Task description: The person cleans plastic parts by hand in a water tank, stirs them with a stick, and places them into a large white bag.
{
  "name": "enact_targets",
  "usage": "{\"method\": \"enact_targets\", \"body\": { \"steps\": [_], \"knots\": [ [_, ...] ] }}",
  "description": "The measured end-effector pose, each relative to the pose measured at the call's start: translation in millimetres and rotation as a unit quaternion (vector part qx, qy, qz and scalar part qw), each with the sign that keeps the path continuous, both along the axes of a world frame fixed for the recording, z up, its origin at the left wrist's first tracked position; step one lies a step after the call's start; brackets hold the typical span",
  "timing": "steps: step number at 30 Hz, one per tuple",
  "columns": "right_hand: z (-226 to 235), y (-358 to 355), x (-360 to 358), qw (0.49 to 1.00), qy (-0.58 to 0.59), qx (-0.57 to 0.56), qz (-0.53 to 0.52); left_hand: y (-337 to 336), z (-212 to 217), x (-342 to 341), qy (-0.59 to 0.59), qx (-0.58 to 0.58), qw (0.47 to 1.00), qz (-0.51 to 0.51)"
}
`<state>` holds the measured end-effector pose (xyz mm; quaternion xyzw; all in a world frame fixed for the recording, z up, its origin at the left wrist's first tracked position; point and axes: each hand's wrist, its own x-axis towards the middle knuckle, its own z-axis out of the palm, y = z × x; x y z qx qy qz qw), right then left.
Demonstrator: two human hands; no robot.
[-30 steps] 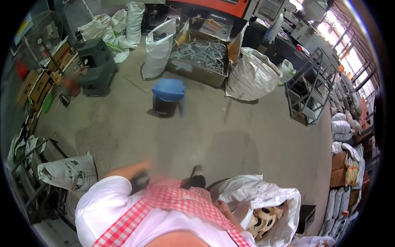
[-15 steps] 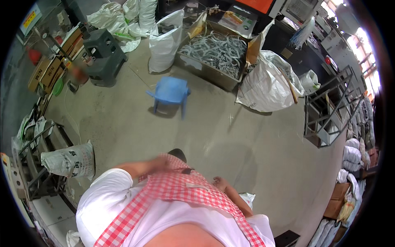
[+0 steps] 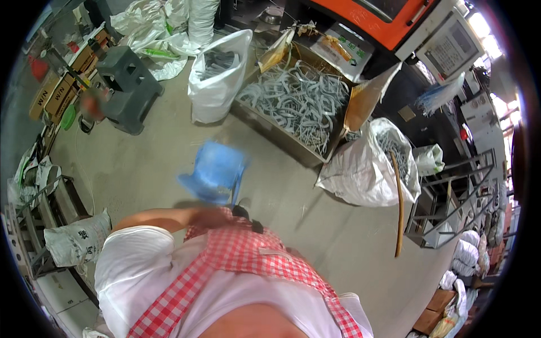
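My left hand (image 3: 213, 218) is in front of my waist, beside the red-and-white checked apron (image 3: 242, 248). It is smeared by motion, so its fingers do not show clearly. My right hand is hidden behind the apron's right side. Just ahead of my left hand stands a small blue plastic stool (image 3: 217, 169), blurred and apart from it. Beyond the stool is a metal bin (image 3: 276, 135) heaped with grey curled strips (image 3: 301, 98). A white sack (image 3: 217, 84) of grey pieces stands at the bin's left. Another open white sack (image 3: 360, 169) of strips leans at its right.
A wooden stick (image 3: 399, 214) leans on the right sack. A dark green step stool (image 3: 129, 93) stands at far left, and a printed white sack (image 3: 79, 239) at near left. An orange machine (image 3: 389, 22) rises behind the bin. A metal frame (image 3: 451, 197) stands at right.
The view has moved forward, so the bin, sacks and blue stool appear nearer. My left hand has shifted slightly left, close to the stool. My right hand has gone out of sight behind the apron.
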<state>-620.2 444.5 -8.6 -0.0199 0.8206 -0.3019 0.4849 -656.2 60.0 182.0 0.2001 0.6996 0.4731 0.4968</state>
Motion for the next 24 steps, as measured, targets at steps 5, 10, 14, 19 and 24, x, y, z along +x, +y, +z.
{"method": "enact_targets", "body": {
  "steps": [5,10,14,19,24],
  "knots": [
    [54.0,-38.5,-121.4,0.986,-0.047,-0.105,-0.122,-28.5,-12.0,-78.5,0.016,-0.045,0.999,0.014],
    [97.6,-53.9,-243.8,0.923,-0.297,-0.219,-0.106,-47.6,-116.6,-117.9,-0.259,0.031,0.911,0.318],
    [70.0,-64.3,-356.1,0.862,-0.412,-0.237,-0.176,-35.7,-62.9,-227.9,-0.279,0.056,0.914,0.289],
    [-82.2,-28.6,-379.5,0.901,-0.291,-0.301,0.113,-56.0,-166.5,-258.7,-0.475,0.056,0.843,0.248],
    [-28.9,-50.6,-459.7,0.857,-0.335,-0.33,0.21,-47.1,-97.2,-403.1,-0.257,-0.103,0.952,0.132]
  ]
}}
